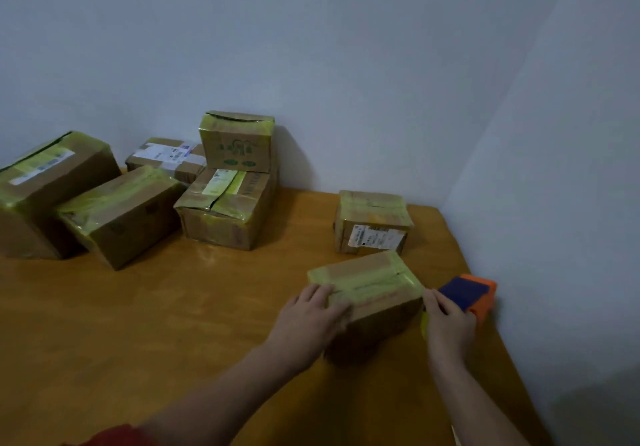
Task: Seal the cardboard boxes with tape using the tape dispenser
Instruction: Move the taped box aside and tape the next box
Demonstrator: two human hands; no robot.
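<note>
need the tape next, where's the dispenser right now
In the head view the blue and orange tape dispenser is at the table's right edge, in the right hand, against the near box's right end.

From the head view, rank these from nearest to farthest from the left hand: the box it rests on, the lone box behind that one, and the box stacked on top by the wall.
1. Box under the left hand: the near box, touched at its left end.
2. Lone box: just behind it, to the right.
3. Stacked box: far back by the wall, atop another box.
</note>
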